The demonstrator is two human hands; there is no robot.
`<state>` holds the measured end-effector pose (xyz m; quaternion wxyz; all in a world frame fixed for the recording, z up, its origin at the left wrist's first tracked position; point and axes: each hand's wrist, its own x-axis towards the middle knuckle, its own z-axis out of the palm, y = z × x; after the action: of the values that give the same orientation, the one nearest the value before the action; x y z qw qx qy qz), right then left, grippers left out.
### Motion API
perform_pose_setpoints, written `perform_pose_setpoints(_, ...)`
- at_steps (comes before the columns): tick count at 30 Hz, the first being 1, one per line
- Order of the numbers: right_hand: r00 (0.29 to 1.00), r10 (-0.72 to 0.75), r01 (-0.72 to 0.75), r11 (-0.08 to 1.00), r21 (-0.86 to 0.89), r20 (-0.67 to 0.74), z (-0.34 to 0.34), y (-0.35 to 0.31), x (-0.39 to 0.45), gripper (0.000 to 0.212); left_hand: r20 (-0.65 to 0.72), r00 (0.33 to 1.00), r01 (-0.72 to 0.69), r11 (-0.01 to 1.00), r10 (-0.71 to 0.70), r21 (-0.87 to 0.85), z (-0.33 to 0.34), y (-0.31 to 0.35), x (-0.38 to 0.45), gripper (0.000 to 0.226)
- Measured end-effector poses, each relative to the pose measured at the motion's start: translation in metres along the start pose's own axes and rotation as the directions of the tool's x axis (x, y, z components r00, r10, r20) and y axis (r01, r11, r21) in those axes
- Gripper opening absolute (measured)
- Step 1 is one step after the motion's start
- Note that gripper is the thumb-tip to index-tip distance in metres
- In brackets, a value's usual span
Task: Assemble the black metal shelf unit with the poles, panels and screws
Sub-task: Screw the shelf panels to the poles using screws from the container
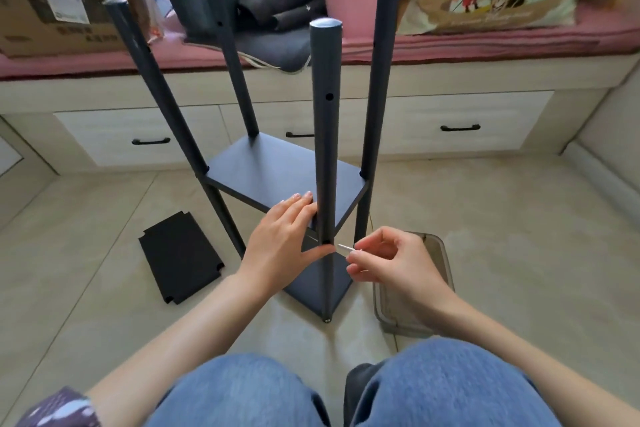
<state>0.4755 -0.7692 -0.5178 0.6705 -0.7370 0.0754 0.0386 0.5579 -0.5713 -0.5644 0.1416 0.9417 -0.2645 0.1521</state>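
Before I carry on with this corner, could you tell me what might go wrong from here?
The right hand only pinches the screw by its end, so it could slip and drop beside the near pole. The left hand alone steadies the middle panel; if it shifts, the holes may misalign.

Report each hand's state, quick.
Left hand: open, fingers flat on the shelf panel, thumb by the front pole.
Right hand: pinches a screw.
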Motion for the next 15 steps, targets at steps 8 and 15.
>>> perform_pose_setpoints(8,0.999,-0.039,0.039,0.999,0.005,0.01,0.015,0.003,0.001,0.011,0.012,1.0,-0.012,0.999,0.013,-0.051,0.004,-0.007,-0.002,0.085)
perform_pose_setpoints(15,0.992,-0.124,0.122,0.989,-0.086,-0.021,0.023,0.013,0.005,0.01,-0.007,1.0,-0.009,0.997,0.009,-0.078,0.007,-0.008,-0.003,0.085)
